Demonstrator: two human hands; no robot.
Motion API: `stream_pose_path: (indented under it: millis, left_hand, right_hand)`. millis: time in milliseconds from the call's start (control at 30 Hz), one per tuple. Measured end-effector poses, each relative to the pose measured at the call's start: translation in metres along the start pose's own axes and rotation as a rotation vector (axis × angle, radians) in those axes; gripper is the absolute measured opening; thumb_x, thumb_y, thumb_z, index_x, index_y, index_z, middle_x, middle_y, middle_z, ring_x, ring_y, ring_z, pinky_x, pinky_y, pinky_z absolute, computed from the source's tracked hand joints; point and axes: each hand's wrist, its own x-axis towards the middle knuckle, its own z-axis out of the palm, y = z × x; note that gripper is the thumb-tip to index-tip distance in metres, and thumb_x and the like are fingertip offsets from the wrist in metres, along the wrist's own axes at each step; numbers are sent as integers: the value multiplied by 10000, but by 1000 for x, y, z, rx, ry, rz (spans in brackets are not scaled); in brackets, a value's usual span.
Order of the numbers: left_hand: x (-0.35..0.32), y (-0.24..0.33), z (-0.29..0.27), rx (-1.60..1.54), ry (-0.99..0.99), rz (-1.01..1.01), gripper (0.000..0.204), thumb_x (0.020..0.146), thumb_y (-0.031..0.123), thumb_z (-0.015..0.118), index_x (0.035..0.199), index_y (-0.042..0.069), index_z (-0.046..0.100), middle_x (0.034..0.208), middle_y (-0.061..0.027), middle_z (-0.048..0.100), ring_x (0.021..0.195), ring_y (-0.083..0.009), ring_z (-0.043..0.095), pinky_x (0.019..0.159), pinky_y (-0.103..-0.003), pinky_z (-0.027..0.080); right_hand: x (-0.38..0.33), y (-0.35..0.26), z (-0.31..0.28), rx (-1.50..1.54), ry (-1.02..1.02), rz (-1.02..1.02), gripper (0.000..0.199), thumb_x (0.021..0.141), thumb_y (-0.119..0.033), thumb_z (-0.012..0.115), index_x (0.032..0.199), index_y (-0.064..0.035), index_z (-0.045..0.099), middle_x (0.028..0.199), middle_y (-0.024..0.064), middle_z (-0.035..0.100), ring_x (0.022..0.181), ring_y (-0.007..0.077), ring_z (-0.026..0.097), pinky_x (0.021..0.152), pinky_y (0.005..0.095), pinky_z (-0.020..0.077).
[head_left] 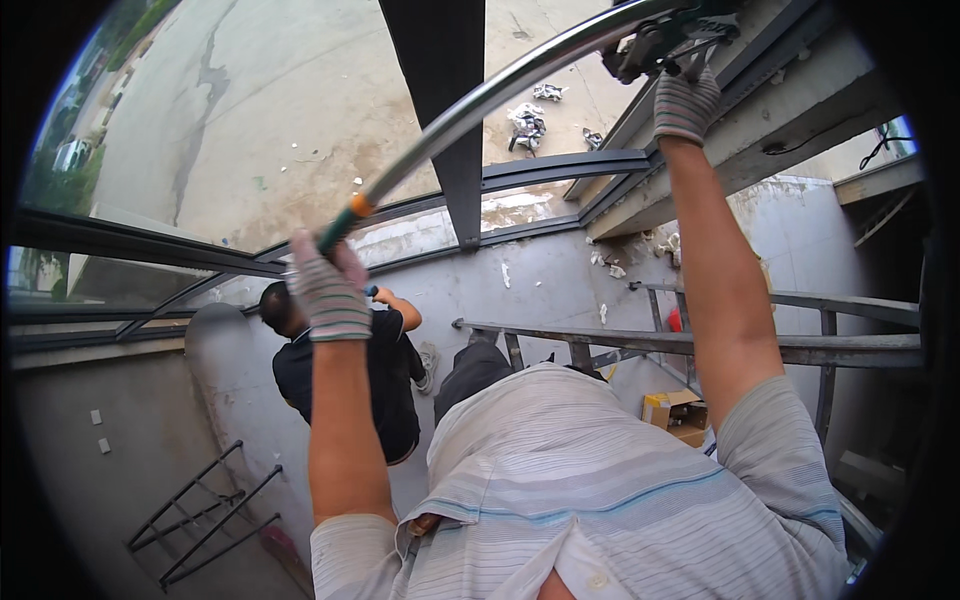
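Two gloved hands are reaching up toward a dark-framed glass roof. At about nine o'clock, the left hand (328, 290) is closing its fingers fully around the green-and-orange handle end of a long silver caulking gun (500, 90), which is slanting up across the glass from ten o'clock toward one o'clock. Just below that hand, at roughly eight o'clock, another person in a black shirt (350, 375) is standing on the grey floor, one arm raised. A dark vertical roof bar (445, 90) is crossing behind the gun at twelve o'clock. Beneath it, at six o'clock, the wearer's striped shirt (600, 480) is filling the lower picture, with a metal scaffold rail (700, 345) running off toward three o'clock and a cardboard box (678, 415) lying under it. At one o'clock, the right hand (685, 100) is wrapping over the gun's black front mechanism against the frame; how tightly it is gripping I cannot tell.
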Motion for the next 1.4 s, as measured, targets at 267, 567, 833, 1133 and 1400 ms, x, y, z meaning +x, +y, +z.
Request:
stream_pose_path:
  millis: [267, 567, 833, 1133, 1400]
  left_hand:
    - [0, -3, -13, 70, -99, -12, 482, 1040, 423, 428, 859, 15, 609, 560, 19, 362, 406, -98, 330, 352, -266, 272]
    - [-36, -73, -2, -105, -147, -371, 471, 1052, 499, 416, 741, 145, 423, 549, 47, 294, 385, -119, 309, 339, -301, 261]
    - [15, 8, -61, -54, 4, -91, 381, 1061, 432, 429, 873, 131, 568, 523, 58, 286, 374, -97, 269, 326, -272, 223]
    - [-46, -85, -41, -162, -102, -399, 426, 1061, 475, 403, 865, 111, 505, 548, 27, 315, 393, -122, 303, 347, -301, 251]
    - [-55, -105, -187, 9, 111, -524, 492, 1026, 581, 431, 785, 169, 553, 532, 46, 288, 376, -133, 294, 326, -299, 226]
  right_hand:
    - [41, 17, -58, -661, -143, -206, 428, 1012, -377, 633, 809, -3, 679, 726, 164, 646, 659, 293, 549, 661, 423, 454]
    - [-45, 7, -8, 6, -80, 126, 286, 1020, -285, 648, 910, -25, 691, 803, 82, 692, 745, 129, 557, 719, 319, 484]
    - [-42, -12, 10, -813, -142, -366, 380, 1018, -321, 646, 822, 2, 684, 766, 167, 638, 729, 274, 617, 692, 405, 475]
    - [-136, 27, 33, 145, -412, 294, 187, 983, -220, 661, 1101, -75, 670, 970, 133, 672, 914, 228, 628, 847, 379, 527]
    - [-151, -63, 35, -632, -592, -418, 362, 1011, -163, 655, 694, -47, 522, 633, 148, 466, 592, 284, 438, 574, 397, 390]
